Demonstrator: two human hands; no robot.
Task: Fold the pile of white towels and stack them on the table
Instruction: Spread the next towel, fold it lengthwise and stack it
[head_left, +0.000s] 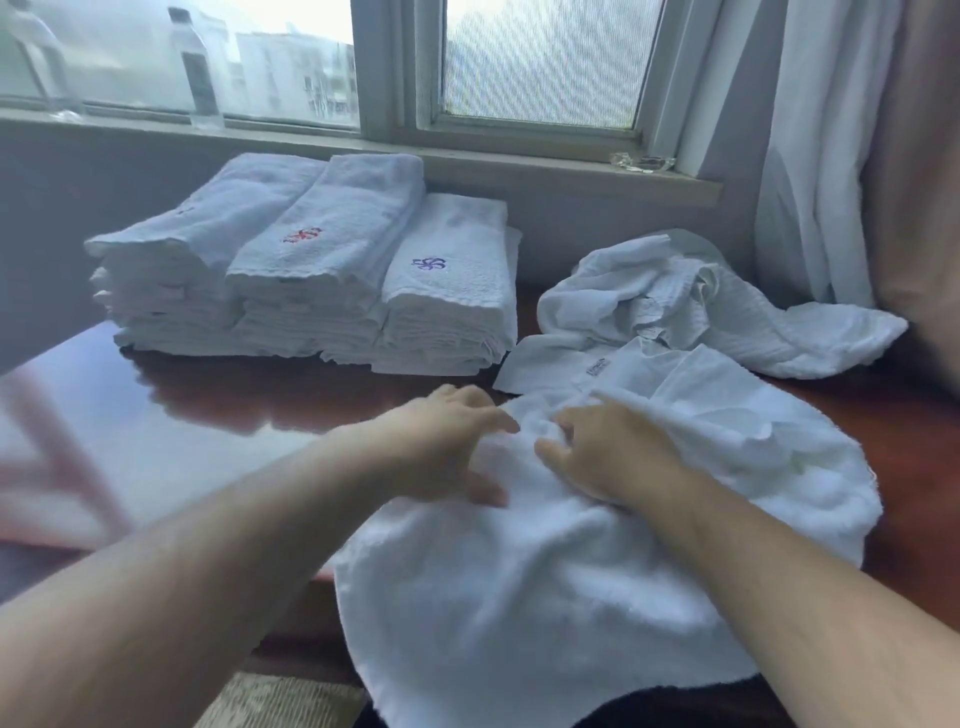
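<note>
A crumpled white towel (571, 597) lies spread over the near edge of the dark wooden table (218, 415) and hangs off the front. My left hand (447, 441) lies at the towel's far left part with fingers stretched out and thumb spread, touching the cloth. Close beside it, my right hand (608, 452) rests on the towel's middle, its fingers curled into a bunch of the fabric. Three stacks of folded white towels (311, 275) stand side by side at the back left. A loose pile of unfolded towels (701, 301) lies at the back right.
A window sill (519, 161) runs behind the table, with two clear bottles (197, 67) on it at the left. A white curtain (821, 156) hangs at the right, next to the loose pile. Glossy bare tabletop shows at the left.
</note>
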